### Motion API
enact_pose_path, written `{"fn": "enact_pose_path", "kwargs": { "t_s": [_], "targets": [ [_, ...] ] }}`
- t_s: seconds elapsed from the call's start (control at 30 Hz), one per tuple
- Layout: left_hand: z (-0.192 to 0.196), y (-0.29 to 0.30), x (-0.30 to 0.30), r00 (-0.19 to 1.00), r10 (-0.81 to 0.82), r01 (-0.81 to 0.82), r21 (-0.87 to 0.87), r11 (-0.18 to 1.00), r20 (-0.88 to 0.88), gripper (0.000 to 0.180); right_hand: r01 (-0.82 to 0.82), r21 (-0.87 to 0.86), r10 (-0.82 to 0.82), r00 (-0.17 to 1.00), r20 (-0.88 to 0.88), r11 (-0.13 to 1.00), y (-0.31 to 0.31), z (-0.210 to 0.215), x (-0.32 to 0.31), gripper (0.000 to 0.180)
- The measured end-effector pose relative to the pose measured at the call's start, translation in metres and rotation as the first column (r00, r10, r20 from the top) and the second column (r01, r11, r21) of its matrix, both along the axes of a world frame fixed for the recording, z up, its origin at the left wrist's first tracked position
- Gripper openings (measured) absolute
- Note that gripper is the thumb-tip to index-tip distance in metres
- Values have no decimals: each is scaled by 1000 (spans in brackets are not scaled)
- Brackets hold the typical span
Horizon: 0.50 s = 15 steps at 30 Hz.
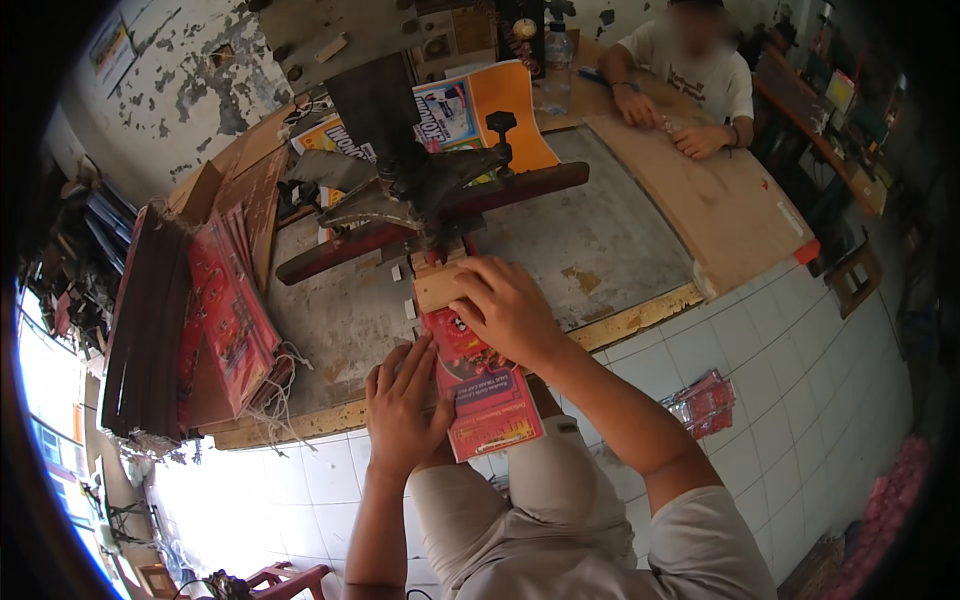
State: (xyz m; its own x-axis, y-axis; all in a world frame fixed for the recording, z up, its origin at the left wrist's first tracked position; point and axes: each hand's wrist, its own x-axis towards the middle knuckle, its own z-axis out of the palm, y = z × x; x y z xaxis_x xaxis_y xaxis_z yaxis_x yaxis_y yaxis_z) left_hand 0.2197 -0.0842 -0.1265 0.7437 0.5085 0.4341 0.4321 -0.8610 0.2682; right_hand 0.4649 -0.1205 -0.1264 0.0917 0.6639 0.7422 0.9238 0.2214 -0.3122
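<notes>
A red and purple printed packet or stack of sheets (487,385) lies lengthwise in front of me, its near end reaching past the table edge over my lap. My left hand (405,400) rests along its left side, fingers stretched out and thumb near the edge. With thumb and fingers my right hand (505,310) grips a small light wooden block (440,289) across the far end of the packet. Just beyond the block stands a dark metal machine head (415,190) with a long red-edged bar (515,192). The contact beneath the head is hidden.
Bundled red printed packets (232,300) with loose strings lie on the table's left, beside dark stacked strips (150,320). Small white pieces (410,309) sit by the block. Across the table a person (690,80) sits near a brown board (710,210). Packets (703,403) lie on the floor.
</notes>
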Motion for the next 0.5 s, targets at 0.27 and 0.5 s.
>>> {"fn": "enact_pose_path", "kwargs": {
  "t_s": [0.27, 0.5],
  "targets": [
    [-20, -1, -8, 995, 0, -1, 12, 1000, 103, 59, -171, -153, 149, 978, -143, 973, -34, 12, 11, 42],
    [-101, -23, -53, 957, 167, -197, 114, 974, 236, 59, -67, -325, -90, 891, -444, 943, -147, 30, 97, 42]
  ]
}}
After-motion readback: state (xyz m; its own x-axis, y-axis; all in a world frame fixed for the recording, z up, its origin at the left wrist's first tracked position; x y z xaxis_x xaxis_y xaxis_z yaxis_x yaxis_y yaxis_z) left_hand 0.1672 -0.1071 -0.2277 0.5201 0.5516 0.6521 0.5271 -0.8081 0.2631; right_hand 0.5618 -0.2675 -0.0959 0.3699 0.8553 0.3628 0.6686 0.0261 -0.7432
